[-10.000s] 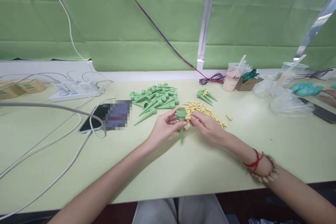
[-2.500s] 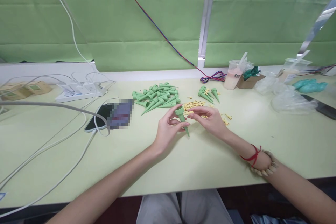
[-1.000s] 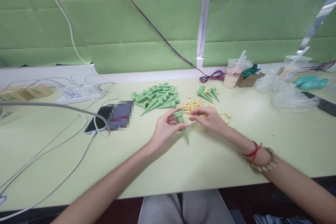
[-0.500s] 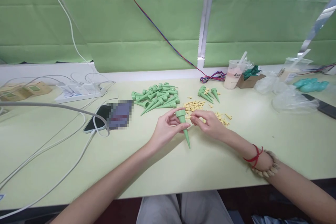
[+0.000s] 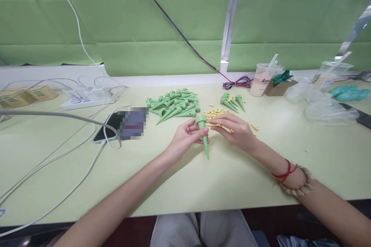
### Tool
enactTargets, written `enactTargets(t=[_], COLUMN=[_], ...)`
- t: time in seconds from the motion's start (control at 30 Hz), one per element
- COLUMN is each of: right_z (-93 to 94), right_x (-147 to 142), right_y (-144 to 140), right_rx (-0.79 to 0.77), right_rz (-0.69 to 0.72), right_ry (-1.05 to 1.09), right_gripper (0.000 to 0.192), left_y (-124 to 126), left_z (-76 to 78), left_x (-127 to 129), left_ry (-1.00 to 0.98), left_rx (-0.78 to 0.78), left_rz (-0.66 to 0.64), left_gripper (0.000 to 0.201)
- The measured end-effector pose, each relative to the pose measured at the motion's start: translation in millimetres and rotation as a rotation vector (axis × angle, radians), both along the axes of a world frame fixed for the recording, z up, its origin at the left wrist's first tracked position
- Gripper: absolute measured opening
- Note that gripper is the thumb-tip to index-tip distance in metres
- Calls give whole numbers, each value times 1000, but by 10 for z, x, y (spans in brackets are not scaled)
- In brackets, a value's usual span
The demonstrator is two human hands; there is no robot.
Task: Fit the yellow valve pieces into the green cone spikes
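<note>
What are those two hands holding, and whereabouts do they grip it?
The left hand grips a green plastic cone-shaped spike just below its wide top, tip pointing down. The right hand pinches a small yellow plastic piece at its fingertips.

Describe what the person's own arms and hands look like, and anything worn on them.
Both forearms are bare, with no sleeves in view and no gloves on the left hand or the right hand. The right wrist carries a thin red string bracelet tied with a small knot, and beside it a beaded bracelet of pale, rounded beads. The left wrist and the fingers show nothing worn.
</note>
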State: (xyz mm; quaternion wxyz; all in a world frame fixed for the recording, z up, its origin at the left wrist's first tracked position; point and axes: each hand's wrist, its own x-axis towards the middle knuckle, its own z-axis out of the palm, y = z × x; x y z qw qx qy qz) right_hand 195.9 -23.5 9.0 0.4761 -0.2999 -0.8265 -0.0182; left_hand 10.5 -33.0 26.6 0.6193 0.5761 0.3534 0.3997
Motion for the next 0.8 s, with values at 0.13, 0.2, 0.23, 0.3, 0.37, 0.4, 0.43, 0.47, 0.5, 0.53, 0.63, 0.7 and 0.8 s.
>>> enactTargets(t=[0.13, 0.2, 0.23, 0.3, 0.37, 0.4, 0.43, 0.47, 0.5, 0.53, 0.63, 0.7, 0.8], right_z=[-8, -3, 0, 0, -9, -15, -20, -22, -21, -15, 29, 66, 102], right_x=[33, 38, 37, 29, 14, 4, -6, -18, -30, -42, -70, -78, -78], right_y=[0, -11, -16, -24, -29, -31, -34, -38, -44, -52, -87, -109, -122], right_rx=[120, 140, 149, 159, 137, 112, 78, 43, 6, -33, -203, -367, -654], right_rz=[-38, -46, -43, -33, -21, -16, -12, -11, -10, -6, 27, 53, 110], right_ry=[-95, -106, -101, -80, -50, -34, -17, 2, 21, 43, 100, 117, 140], right_gripper=[18, 18, 18, 17, 16, 15, 15, 14, 14, 14, 18, 23, 34], left_y=[-11, -17, -19, -20, -18, -16, -14, -13, -12, -12, -17, -22, -29], left_z=[3, 5, 5, -1, -15, -26, -40, -56, -75, -95, -155, -178, -169], left_x=[-1, 7, 12, 21, 26, 27, 25, 20, 14, 4, -33, -58, -76], left_ry=[29, 39, 44, 60, 89, 115, 151, 196, 246, 297, 410, 449, 465], left_rx=[19, 47, 56, 67, 97, 128, 174, 236, 314, 404, 696, 837, 900], left_rz=[-22, -17, -12, 8, 36, 55, 79, 109, 137, 162, 197, 191, 185], left_gripper=[40, 45, 49, 58, 64, 66, 67, 67, 67, 66, 61, 56, 54])
